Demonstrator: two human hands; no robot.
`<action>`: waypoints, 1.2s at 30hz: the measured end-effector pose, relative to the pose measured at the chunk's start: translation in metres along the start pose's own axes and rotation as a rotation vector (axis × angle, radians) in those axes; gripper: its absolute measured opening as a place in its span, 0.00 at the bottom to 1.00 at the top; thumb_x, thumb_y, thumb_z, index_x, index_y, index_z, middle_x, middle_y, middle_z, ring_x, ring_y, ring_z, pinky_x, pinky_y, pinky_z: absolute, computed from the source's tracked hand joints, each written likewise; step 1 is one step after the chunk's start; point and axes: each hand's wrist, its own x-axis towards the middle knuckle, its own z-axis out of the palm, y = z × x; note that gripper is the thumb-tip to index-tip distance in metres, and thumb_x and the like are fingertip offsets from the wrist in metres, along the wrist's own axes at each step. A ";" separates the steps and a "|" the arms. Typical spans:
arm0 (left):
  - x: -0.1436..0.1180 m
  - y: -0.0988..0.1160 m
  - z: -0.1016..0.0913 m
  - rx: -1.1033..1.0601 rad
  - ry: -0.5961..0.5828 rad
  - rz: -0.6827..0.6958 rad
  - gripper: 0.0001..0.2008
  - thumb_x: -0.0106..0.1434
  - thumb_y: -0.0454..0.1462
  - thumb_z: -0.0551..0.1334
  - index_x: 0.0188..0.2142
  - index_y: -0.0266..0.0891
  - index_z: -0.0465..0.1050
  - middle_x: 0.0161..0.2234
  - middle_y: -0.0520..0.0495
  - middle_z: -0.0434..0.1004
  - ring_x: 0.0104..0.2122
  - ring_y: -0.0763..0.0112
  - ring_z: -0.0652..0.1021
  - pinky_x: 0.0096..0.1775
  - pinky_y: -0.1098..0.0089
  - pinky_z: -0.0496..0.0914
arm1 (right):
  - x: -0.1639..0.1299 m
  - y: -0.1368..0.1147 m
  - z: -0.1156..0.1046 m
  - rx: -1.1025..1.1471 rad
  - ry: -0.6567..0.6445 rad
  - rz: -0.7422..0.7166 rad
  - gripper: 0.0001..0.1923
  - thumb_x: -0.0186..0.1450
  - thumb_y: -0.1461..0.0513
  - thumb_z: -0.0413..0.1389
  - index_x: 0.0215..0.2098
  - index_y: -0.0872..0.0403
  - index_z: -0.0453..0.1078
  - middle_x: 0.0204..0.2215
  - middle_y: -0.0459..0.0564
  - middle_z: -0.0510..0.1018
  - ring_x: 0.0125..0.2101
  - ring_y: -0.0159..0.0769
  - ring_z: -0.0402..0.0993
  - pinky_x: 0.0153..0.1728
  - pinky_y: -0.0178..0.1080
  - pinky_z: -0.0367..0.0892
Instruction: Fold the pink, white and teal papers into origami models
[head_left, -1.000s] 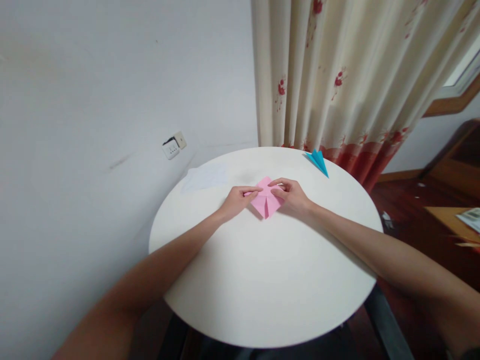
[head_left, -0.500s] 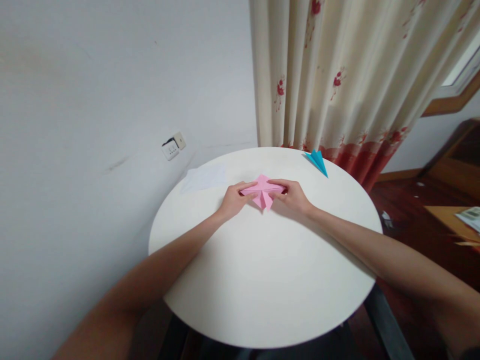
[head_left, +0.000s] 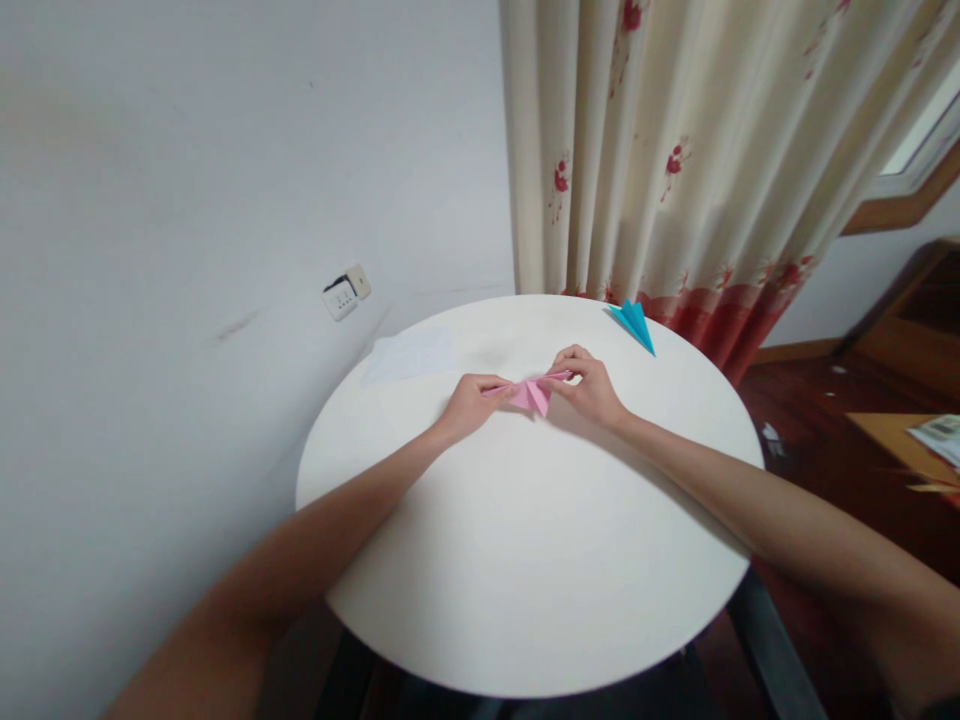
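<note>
A folded piece of pink paper (head_left: 533, 396) is held between my two hands over the far half of a round white table (head_left: 510, 560). My left hand (head_left: 474, 402) pinches its left end between thumb and fingers. At the right end, my right hand (head_left: 586, 388) grips the paper the same way, thumb toward me and fingers behind. The middle of the paper folds into a narrow ridge, with pointed flaps hanging down toward me. Its far side is hidden from view.
A blue paper plane (head_left: 634, 326) lies near the table's far right edge. White sheets (head_left: 411, 354) rest at the far left, by the wall with a socket (head_left: 341, 299). A floral curtain (head_left: 637, 180) hangs behind the table. At right stands a wooden surface (head_left: 892, 435) with papers.
The pink paper was spread flatter, with a flap pointing away from me; now it is folded together along its length. My right hand's fingers have risen and closed behind its right end.
</note>
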 end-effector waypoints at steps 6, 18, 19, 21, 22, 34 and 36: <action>-0.003 0.001 0.003 -0.115 -0.153 -0.083 0.23 0.58 0.51 0.68 0.40 0.33 0.83 0.35 0.42 0.83 0.31 0.66 0.78 0.33 0.69 0.69 | -0.005 0.003 0.007 0.160 -0.150 0.243 0.15 0.55 0.51 0.66 0.23 0.56 0.75 0.19 0.46 0.75 0.22 0.32 0.66 0.23 0.35 0.59; -0.006 0.001 0.005 -0.031 -0.195 -0.120 0.22 0.57 0.52 0.67 0.26 0.33 0.80 0.18 0.52 0.69 0.20 0.76 0.64 0.23 0.73 0.51 | -0.008 -0.003 0.018 0.333 -0.152 0.317 0.18 0.57 0.51 0.62 0.20 0.55 0.73 0.19 0.46 0.73 0.23 0.32 0.64 0.27 0.37 0.59; -0.006 0.001 0.005 -0.033 -0.192 -0.124 0.22 0.57 0.52 0.67 0.25 0.33 0.80 0.18 0.52 0.68 0.20 0.77 0.63 0.23 0.73 0.51 | -0.008 -0.002 0.018 0.328 -0.144 0.313 0.18 0.57 0.50 0.61 0.19 0.55 0.73 0.18 0.46 0.72 0.23 0.32 0.64 0.27 0.37 0.59; -0.006 0.001 0.005 -0.044 -0.185 -0.135 0.22 0.56 0.52 0.67 0.25 0.32 0.80 0.17 0.53 0.67 0.20 0.77 0.62 0.23 0.73 0.50 | -0.006 0.000 0.017 0.311 -0.115 0.311 0.18 0.57 0.50 0.61 0.19 0.55 0.73 0.18 0.45 0.71 0.23 0.32 0.63 0.27 0.37 0.58; -0.005 0.001 0.005 -0.051 -0.181 -0.146 0.22 0.56 0.52 0.68 0.25 0.32 0.80 0.17 0.53 0.67 0.20 0.77 0.62 0.23 0.73 0.49 | -0.005 0.001 0.017 0.298 -0.093 0.315 0.19 0.57 0.49 0.61 0.19 0.55 0.73 0.18 0.46 0.71 0.23 0.33 0.64 0.27 0.37 0.58; -0.005 -0.003 0.009 -0.386 -0.012 -0.251 0.22 0.54 0.50 0.71 0.38 0.34 0.84 0.34 0.42 0.83 0.31 0.66 0.77 0.34 0.69 0.66 | -0.010 -0.003 0.017 0.283 -0.237 0.445 0.32 0.61 0.37 0.54 0.21 0.57 0.72 0.18 0.48 0.72 0.21 0.30 0.61 0.23 0.35 0.54; -0.005 -0.003 0.009 -0.421 -0.010 -0.250 0.21 0.55 0.50 0.71 0.38 0.34 0.84 0.34 0.41 0.84 0.33 0.64 0.78 0.35 0.68 0.68 | -0.014 -0.006 0.020 0.208 -0.311 0.411 0.31 0.61 0.39 0.56 0.18 0.57 0.70 0.14 0.44 0.65 0.18 0.27 0.54 0.22 0.36 0.50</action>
